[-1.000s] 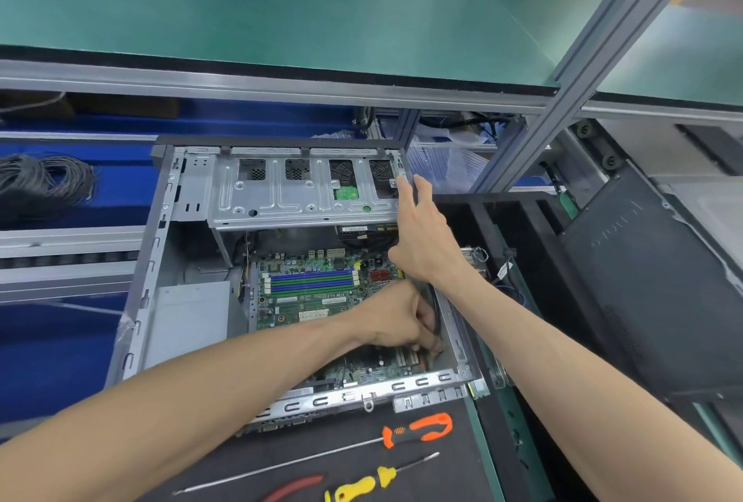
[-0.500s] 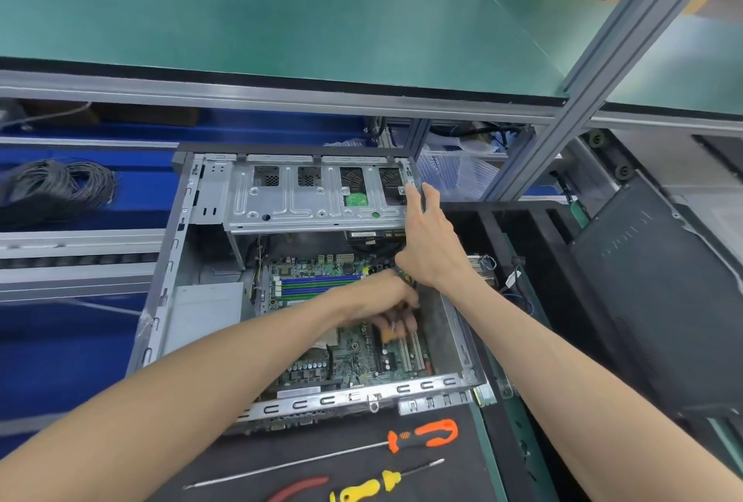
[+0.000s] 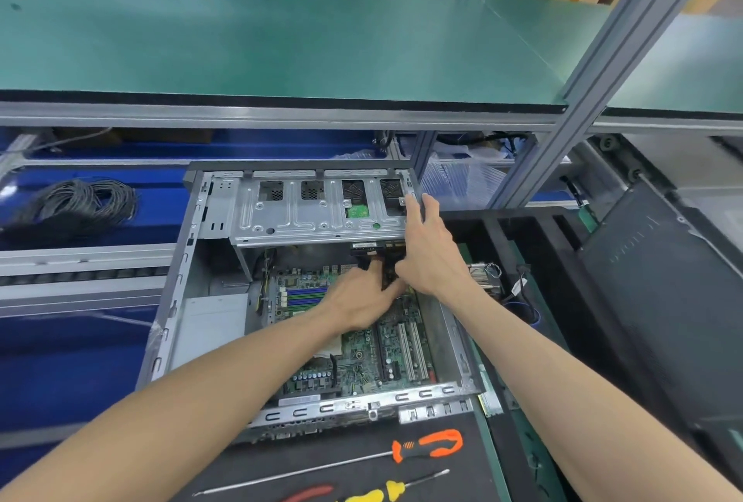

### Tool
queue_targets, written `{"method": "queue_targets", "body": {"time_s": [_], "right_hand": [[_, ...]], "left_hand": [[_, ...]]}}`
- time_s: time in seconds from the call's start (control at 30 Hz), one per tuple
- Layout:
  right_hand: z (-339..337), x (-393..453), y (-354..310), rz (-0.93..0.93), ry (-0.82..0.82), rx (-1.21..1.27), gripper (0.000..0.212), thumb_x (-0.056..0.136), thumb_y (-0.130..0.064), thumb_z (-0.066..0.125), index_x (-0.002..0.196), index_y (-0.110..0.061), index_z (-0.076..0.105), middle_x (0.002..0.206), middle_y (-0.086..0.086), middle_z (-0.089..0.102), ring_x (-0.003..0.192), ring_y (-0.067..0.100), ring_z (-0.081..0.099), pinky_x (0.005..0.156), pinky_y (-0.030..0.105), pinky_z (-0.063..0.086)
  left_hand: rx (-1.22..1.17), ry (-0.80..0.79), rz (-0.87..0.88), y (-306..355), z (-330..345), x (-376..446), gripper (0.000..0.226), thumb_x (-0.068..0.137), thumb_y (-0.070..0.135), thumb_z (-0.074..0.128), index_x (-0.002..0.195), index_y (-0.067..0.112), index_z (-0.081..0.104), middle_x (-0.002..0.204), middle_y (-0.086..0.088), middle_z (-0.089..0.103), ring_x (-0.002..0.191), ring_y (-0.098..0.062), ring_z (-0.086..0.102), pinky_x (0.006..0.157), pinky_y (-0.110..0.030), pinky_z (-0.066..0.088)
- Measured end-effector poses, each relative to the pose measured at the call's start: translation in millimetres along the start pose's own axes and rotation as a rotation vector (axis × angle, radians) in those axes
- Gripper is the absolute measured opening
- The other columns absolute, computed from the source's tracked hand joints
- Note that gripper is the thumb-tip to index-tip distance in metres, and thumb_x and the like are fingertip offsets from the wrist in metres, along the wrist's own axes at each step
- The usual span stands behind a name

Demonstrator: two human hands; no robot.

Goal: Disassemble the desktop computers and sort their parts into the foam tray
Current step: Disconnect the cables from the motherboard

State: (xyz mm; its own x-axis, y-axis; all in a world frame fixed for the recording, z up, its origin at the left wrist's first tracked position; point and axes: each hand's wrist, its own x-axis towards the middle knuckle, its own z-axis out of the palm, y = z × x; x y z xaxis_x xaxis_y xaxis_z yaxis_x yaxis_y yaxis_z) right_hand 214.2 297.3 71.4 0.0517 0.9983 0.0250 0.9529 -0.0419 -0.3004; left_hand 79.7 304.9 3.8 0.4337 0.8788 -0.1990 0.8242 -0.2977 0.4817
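An open desktop case [image 3: 173,300] lies on the bench with its green motherboard [image 3: 362,353] exposed. A silver drive cage [image 3: 297,216] spans its far end. My left hand [image 3: 362,300] reaches in over the board, and its fingertips pinch a black connector [image 3: 368,250] just under the cage. My right hand [image 3: 426,252] rests on the cage's right end with its fingers straight, the thumb close to my left fingertips. The black foam tray [image 3: 522,236] sits to the right of the case and holds a metal cooler part [image 3: 484,276].
An orange-handled screwdriver [image 3: 434,445], a yellow-handled screwdriver [image 3: 370,496] and a red handle [image 3: 309,492] lie on the black mat in front. A dark side panel [image 3: 663,300] leans at the right. A cable coil [image 3: 76,204] sits left. A green shelf [image 3: 281,39] overhangs.
My left hand has moved from the board's near right corner up to the connector under the drive cage. My right hand has stayed on the cage's right end.
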Motion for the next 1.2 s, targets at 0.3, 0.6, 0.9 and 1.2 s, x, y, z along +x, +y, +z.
{"method": "queue_targets", "body": {"time_s": [0.3,0.6,0.9,1.2], "right_hand": [[-1.5,0.1,-1.2,-0.002,-0.010,-0.005,0.092,0.070,-0.002,0.071,0.145,-0.017,0.019,0.153,0.012,0.012,0.121,0.042,0.045,0.078,0.043,0.052],[-1.6,-0.2,-1.9,-0.009,-0.015,-0.031,0.088,0.072,-0.006,0.070,0.145,-0.015,0.021,0.156,0.015,0.009,0.127,0.043,0.041,0.079,0.043,0.051],[-2.6,-1.6,-4.0,-0.012,-0.005,-0.062,0.084,0.077,-0.013,0.072,0.144,-0.014,0.021,0.157,0.016,0.007,0.127,0.043,0.040,0.083,0.048,0.053],[-2.7,-1.7,-3.7,-0.005,-0.013,-0.063,0.085,0.073,-0.008,0.072,0.143,-0.014,0.024,0.156,0.016,0.009,0.123,0.042,0.042,0.081,0.047,0.054]], "left_hand": [[0.181,0.048,0.093,8.6,-1.3,-0.6,0.040,0.084,0.046,0.062,0.105,0.011,0.062,0.079,-0.014,0.064,0.074,-0.036,0.063,0.062,-0.035,0.048],[-0.028,-0.026,0.130,19.3,1.9,-2.0,0.036,0.095,0.041,0.061,0.099,0.006,0.060,0.095,-0.019,0.068,0.091,-0.036,0.062,0.079,-0.039,0.050],[-0.523,-0.164,-0.159,44.3,3.1,-1.9,0.036,0.093,0.009,0.060,0.127,0.002,0.053,0.116,-0.017,0.059,0.088,-0.036,0.070,0.060,-0.039,0.062],[-0.371,-0.445,-0.112,64.3,11.1,-9.1,0.037,0.098,0.004,0.042,0.134,-0.002,0.050,0.137,-0.022,0.051,0.123,-0.037,0.054,0.100,-0.040,0.050]]}}
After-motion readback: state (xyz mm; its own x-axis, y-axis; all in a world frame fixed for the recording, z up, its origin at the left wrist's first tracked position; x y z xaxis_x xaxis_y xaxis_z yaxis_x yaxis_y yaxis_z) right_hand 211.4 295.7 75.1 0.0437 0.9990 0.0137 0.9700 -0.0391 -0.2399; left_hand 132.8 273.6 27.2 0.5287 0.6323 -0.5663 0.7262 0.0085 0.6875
